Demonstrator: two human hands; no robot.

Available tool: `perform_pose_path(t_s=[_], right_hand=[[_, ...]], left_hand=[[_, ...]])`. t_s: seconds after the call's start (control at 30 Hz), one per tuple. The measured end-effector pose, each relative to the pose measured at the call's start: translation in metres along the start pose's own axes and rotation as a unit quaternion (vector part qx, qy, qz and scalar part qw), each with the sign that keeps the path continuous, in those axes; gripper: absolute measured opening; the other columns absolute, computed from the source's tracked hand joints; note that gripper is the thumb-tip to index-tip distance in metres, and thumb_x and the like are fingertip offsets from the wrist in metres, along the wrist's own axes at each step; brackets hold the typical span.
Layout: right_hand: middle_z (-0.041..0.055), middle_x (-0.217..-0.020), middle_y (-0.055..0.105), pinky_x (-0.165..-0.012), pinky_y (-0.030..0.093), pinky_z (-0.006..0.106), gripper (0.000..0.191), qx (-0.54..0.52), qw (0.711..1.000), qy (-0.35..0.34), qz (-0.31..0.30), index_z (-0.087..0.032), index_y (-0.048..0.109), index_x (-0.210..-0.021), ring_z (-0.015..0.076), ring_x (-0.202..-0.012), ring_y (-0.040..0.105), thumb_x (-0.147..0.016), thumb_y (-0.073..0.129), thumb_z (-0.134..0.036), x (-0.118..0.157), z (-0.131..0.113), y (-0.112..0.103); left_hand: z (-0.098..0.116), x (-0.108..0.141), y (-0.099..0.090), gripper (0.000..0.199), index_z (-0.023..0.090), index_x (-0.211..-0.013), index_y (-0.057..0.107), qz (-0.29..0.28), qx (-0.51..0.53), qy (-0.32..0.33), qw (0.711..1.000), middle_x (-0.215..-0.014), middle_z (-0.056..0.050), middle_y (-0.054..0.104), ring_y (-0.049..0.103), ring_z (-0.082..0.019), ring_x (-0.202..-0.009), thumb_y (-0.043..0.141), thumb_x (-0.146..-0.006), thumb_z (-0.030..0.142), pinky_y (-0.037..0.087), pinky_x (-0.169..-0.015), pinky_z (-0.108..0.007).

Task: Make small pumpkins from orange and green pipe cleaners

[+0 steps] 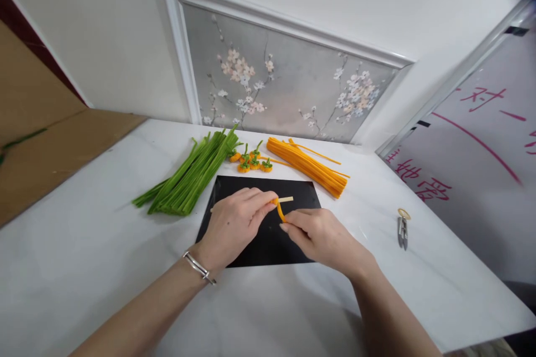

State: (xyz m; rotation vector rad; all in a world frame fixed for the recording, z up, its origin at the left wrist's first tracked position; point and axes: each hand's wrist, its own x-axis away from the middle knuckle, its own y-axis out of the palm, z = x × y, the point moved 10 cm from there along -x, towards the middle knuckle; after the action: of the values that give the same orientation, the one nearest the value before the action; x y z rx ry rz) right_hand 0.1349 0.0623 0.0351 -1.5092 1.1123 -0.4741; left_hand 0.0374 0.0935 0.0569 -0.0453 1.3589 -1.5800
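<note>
Over a black mat (251,256), my left hand (237,220) is closed round a pale flat wooden stick (286,199), whose two ends show either side of my fingers. An orange pipe cleaner (280,212) is wrapped on the stick by my left fingertips, and its free part runs down to my right hand (322,234). Thumb and finger of that right hand pinch it. Behind the mat lie several small orange pumpkin shapes (254,163) with green curled tops. To their left is a bundle of green pipe cleaners (192,173), to their right a bundle of orange pipe cleaners (310,164).
Small metal snips (402,233) and a round tape-like ring (404,213) lie on the white table (377,290) at the right. A cardboard box (50,150) borders the left side. A whiteboard (473,178) with red writing stands right, and a framed flower panel (288,78) behind.
</note>
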Motion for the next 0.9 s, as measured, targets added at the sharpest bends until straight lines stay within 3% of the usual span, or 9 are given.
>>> perform_pose_path(t_s=[0.27, 0.47, 0.57, 0.7, 0.9], right_hand=[[0.0025, -0.066, 0.06, -0.057, 0.033, 0.028, 0.032, 0.125, 0.99, -0.049, 0.037, -0.016, 0.057, -0.076, 0.0138, -0.056, 0.052, -0.099, 0.036, -0.02, 0.0, -0.024, -0.007], [0.0024, -0.065, 0.059, -0.055, 0.032, 0.03, 0.033, 0.16, 0.982, -0.065, 0.083, -0.017, 0.059, -0.073, 0.0137, -0.054, 0.051, -0.1, 0.04, -0.023, -0.001, -0.031, -0.025], [0.0038, -0.075, 0.064, -0.058, 0.038, 0.027, 0.028, 0.108, 0.986, -0.053, 0.119, -0.017, 0.063, -0.08, 0.0132, -0.061, 0.056, -0.099, 0.045, -0.027, -0.002, -0.026, -0.039], [0.0033, -0.084, 0.065, -0.068, 0.045, 0.025, 0.016, -0.049, 0.984, -0.013, 0.17, -0.019, 0.066, -0.087, 0.0132, -0.074, 0.061, -0.095, 0.052, -0.024, -0.004, -0.004, -0.052], [-0.0002, -0.069, 0.061, -0.053, 0.041, 0.024, 0.017, -0.244, 0.954, 0.075, 0.156, -0.019, 0.065, -0.076, 0.0116, -0.06, 0.051, -0.087, 0.062, -0.031, -0.011, 0.034, -0.04]], left_hand=[[-0.003, 0.001, 0.001, 0.02, 0.023, -0.106, 0.066, 0.007, 0.061, -0.003, 0.998, -0.092, 0.0, 0.07, 0.064, -0.013, -0.079, 0.051, -0.094, 0.023, 0.049, -0.071, -0.024], [-0.003, 0.004, 0.009, 0.029, 0.024, -0.122, 0.061, -0.023, 0.04, 0.012, 0.999, -0.088, -0.001, 0.07, 0.065, -0.014, -0.075, 0.051, -0.094, 0.024, 0.05, -0.067, -0.024], [0.007, 0.004, 0.011, 0.023, 0.022, -0.111, 0.065, -0.038, 0.012, 0.054, 0.998, -0.092, -0.002, 0.071, 0.066, -0.016, -0.082, 0.05, -0.094, 0.025, 0.051, -0.071, -0.026], [0.02, 0.004, 0.01, 0.02, 0.021, -0.102, 0.067, -0.035, 0.009, 0.105, 0.994, -0.083, -0.002, 0.07, 0.064, -0.015, -0.076, 0.049, -0.094, 0.025, 0.05, -0.066, -0.026], [0.026, 0.004, 0.005, 0.017, 0.02, -0.09, 0.068, -0.011, 0.066, 0.126, 0.99, -0.082, -0.001, 0.071, 0.064, -0.013, -0.073, 0.051, -0.093, 0.021, 0.049, -0.064, -0.024]])
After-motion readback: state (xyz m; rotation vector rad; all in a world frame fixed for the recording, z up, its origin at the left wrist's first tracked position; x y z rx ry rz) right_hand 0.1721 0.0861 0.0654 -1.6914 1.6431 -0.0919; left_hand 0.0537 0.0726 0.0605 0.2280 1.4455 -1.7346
